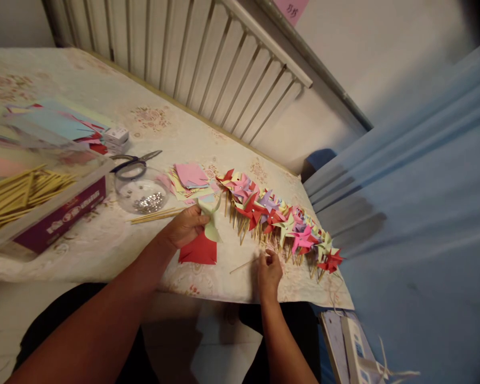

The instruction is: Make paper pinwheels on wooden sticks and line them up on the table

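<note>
My left hand is closed on a pale green folded paper piece, held just above a red paper square lying on the table. My right hand pinches the end of a thin wooden stick that lies near the table's front edge. Just beyond both hands, a long row of finished paper pinwheels in red, pink, purple and pale green runs diagonally toward the right corner.
A stack of cut coloured papers, loose sticks, a clear bowl of shiny pins, scissors and a box of sticks sit at the left. A radiator stands behind the table. Blue fabric fills the right.
</note>
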The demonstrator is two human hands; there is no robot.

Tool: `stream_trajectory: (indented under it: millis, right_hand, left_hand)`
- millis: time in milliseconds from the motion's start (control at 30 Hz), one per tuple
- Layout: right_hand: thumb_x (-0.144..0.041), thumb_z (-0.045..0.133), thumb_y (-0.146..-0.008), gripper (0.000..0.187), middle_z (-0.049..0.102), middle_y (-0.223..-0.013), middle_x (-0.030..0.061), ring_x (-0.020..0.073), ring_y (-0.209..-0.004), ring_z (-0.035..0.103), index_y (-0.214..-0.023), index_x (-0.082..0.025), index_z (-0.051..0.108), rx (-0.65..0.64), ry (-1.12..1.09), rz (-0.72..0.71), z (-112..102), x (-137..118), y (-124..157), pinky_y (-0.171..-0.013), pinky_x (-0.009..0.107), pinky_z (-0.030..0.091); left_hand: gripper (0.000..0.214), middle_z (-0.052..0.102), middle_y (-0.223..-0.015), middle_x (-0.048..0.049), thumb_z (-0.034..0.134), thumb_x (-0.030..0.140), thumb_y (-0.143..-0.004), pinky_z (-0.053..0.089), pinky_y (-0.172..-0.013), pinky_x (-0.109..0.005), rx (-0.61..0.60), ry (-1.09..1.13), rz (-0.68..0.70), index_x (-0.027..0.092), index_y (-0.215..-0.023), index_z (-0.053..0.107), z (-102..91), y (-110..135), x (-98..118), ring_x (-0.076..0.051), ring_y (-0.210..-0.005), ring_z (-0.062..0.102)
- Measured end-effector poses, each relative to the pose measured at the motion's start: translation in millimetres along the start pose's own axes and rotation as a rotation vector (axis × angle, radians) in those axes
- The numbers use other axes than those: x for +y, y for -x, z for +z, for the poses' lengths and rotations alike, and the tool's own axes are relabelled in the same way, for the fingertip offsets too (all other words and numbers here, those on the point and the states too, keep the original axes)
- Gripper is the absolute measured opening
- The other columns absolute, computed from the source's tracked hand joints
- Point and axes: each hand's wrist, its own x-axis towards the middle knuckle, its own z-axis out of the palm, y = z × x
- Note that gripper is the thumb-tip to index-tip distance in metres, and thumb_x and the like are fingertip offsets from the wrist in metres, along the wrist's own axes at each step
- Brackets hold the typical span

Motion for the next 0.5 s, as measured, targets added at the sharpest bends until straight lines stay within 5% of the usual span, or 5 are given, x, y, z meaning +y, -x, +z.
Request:
stream_trajectory:
  millis: [200,333,500]
  right_hand:
    - [-0.01,0.048,-0.09,0.029,0.064,-0.105,0.0098,0.0227,-0.102,0.055,-0.106,-0.02,0.069,-0.369,0.253,-0.723,-9.7,-5.8,22.8,-0.09,0.04,0.045]
    - [-0.009,0.05,-0.091,0.023,0.063,-0.096,0.0093,0.0226,-0.093,0.053,-0.099,-0.019,0.069,-0.39,0.368,-0.807,-9.7,-7.3,28.6,-0.084,0.039,0.045]
    - [-0.008,0.046,-0.089,0.02,0.058,-0.081,0.0068,0.0216,-0.081,0.051,-0.083,-0.018,0.063,-0.483,0.379,-0.735,-5.2,-19.6,27.4,-0.076,0.035,0.045]
  left_hand:
    - [0.026,0.072,-0.071,-0.0036,0.084,0.022,-0.065,0.049,-0.06,-0.021,-0.003,0.014,0.004,0.013,-0.084,0.068,1.7,0.2,0.3,-0.013,-0.061,0.064]
    - [0.025,0.072,-0.071,-0.0025,0.084,0.021,-0.066,0.049,-0.06,-0.02,-0.004,0.02,-0.001,0.014,-0.083,0.068,1.2,-0.1,-0.7,-0.012,-0.06,0.064]
    - [0.024,0.072,-0.073,-0.0037,0.082,0.022,-0.068,0.05,-0.062,-0.021,-0.013,0.009,0.006,0.014,-0.086,0.069,-1.1,-0.8,-2.4,-0.013,-0.064,0.065]
